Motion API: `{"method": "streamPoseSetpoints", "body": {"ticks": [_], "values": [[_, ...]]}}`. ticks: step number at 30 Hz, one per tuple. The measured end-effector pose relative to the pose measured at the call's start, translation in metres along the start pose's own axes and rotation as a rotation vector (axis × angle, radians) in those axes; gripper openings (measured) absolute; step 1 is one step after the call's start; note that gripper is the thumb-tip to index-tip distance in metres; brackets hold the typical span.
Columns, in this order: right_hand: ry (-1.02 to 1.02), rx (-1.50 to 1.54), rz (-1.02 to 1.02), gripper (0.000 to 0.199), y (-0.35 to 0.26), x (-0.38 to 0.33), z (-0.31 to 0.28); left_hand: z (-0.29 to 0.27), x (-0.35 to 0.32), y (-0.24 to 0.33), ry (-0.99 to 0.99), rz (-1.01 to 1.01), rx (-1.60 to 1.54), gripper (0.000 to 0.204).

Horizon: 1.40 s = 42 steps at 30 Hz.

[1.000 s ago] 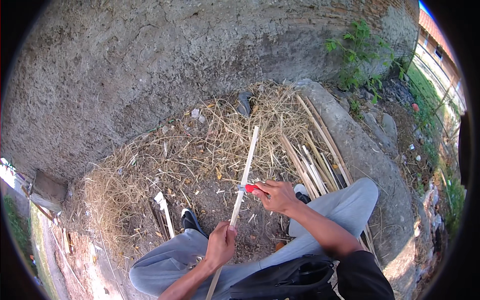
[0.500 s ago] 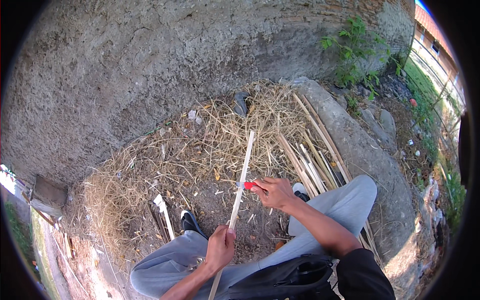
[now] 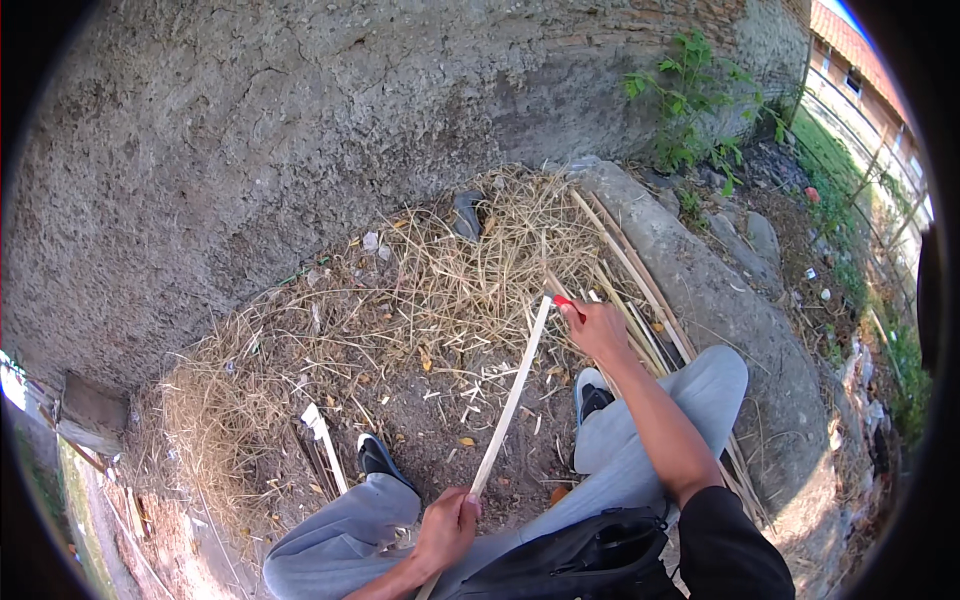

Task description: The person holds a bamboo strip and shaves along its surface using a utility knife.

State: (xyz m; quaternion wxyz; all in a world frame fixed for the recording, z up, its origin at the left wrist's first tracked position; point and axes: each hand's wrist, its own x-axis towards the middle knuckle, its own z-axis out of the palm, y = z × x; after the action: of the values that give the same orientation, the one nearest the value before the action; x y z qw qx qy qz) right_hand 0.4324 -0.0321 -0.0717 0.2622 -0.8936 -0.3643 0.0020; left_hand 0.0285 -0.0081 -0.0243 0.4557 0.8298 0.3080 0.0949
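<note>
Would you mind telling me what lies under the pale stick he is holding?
Under the stick lie bare dirt, wood shavings and straw. Its lower end is covered by the left hand.

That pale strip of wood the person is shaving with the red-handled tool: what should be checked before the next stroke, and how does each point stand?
1. Left hand grips the near end of the pale strip: ok.
2. Right hand holds the red-handled tool at the strip's far tip: ok.
3. Left hand well away from the tool: ok.
4. Shoes off the strip's line: ok.
5. Blade edge and its facing: cannot tell, hidden by the hand.
6. Tool actually touching the strip: cannot tell.
</note>
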Motion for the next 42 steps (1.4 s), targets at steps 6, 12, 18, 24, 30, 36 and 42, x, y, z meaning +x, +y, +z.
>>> {"method": "streamPoseSetpoints", "body": {"ticks": [6,12,18,24,30,36,42], "values": [[0.082,0.051,0.205,0.031,0.015,0.011,-0.013,-0.012,0.012,-0.012,-0.002,-0.11,0.047,0.03],[-0.013,0.373,0.065,0.034,-0.018,-0.009,-0.011,-0.006,0.021,-0.022,0.031,-0.12,0.015,0.029],[-0.061,0.549,0.004,0.035,-0.033,-0.026,-0.006,-0.006,0.029,-0.014,0.06,-0.084,0.03,0.027],[-0.167,0.56,-0.179,0.035,-0.055,-0.056,-0.012,-0.007,0.029,-0.014,0.131,0.009,0.066,0.023],[-0.16,0.53,-0.418,0.034,-0.074,-0.077,-0.012,-0.004,0.023,0.006,0.226,0.001,0.152,0.019],[-0.089,0.525,-0.49,0.032,-0.07,-0.077,-0.006,-0.006,0.017,0.019,0.228,-0.033,0.278,0.019],[-0.05,0.517,-0.543,0.032,-0.072,-0.079,-0.007,-0.002,0.016,0.019,0.217,-0.038,0.378,0.019]]}}
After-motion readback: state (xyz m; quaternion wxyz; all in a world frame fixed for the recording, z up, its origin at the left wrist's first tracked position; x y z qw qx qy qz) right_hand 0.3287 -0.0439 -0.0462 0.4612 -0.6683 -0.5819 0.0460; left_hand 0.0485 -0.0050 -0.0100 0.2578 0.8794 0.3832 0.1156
